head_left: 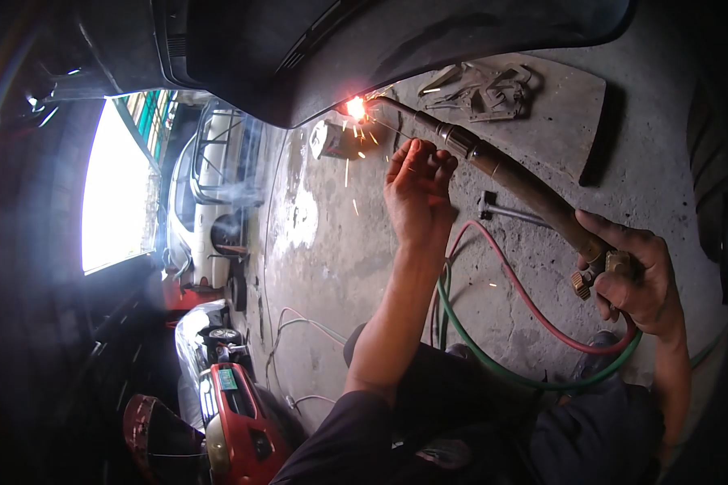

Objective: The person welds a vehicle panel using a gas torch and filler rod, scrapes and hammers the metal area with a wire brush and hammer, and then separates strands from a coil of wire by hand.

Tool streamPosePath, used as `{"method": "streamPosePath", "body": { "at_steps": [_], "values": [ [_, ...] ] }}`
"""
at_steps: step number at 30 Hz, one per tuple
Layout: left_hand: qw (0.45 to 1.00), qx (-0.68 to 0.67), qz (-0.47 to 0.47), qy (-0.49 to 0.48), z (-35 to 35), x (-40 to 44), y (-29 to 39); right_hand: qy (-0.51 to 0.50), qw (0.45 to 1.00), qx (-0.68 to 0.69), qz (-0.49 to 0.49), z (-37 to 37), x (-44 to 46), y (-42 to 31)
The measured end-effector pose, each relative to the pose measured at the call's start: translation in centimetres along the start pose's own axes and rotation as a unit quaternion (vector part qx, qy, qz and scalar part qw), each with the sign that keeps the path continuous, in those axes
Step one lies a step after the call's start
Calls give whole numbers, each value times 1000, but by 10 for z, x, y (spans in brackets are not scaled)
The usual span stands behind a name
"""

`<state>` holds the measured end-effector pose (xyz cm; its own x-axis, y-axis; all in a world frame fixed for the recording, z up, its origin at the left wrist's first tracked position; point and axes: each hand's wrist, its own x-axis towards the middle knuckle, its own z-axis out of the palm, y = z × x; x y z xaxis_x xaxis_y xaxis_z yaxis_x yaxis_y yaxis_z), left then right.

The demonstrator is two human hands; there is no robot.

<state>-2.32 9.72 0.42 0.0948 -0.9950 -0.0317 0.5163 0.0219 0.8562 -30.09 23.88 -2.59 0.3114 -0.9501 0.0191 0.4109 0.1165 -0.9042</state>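
"Brass valve knob (582, 284) on that gas torch (534, 187). Where is the tip?"

"Right beside the edge of a dark body panel (412, 48), where a bright glow (356, 107) throws sparks (347, 172)."

"And the hands?"

"The right hand (643, 279) has its fingers wrapped around the torch's valve end. The left hand (419, 194) pinches a thin filler wire (392, 128) between narrowed fingers, aimed at the glow."

"Which step would you call that?"

"Welding along the edge, I'd judge, well under way. The next move calls for a steady flame and small feeds of wire, fingers well clear of the heat."

"What's around it?"

"A red hose (510, 279) and a green hose (493, 361) loop below the torch. A hammer (514, 213) lies on the concrete floor (332, 210), near a grey board (574, 97) bearing a crumpled bundle (481, 90) I can't identify. Farther off sits a red car (247, 453)."
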Motion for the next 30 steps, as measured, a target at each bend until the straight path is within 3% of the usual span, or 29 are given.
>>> {"method": "streamPosePath", "body": {
  "at_steps": [30],
  "values": [
    [1000,4,4,-16,-5,4,5,10,1000,-5,1,1,0,-2]
  ]
}}
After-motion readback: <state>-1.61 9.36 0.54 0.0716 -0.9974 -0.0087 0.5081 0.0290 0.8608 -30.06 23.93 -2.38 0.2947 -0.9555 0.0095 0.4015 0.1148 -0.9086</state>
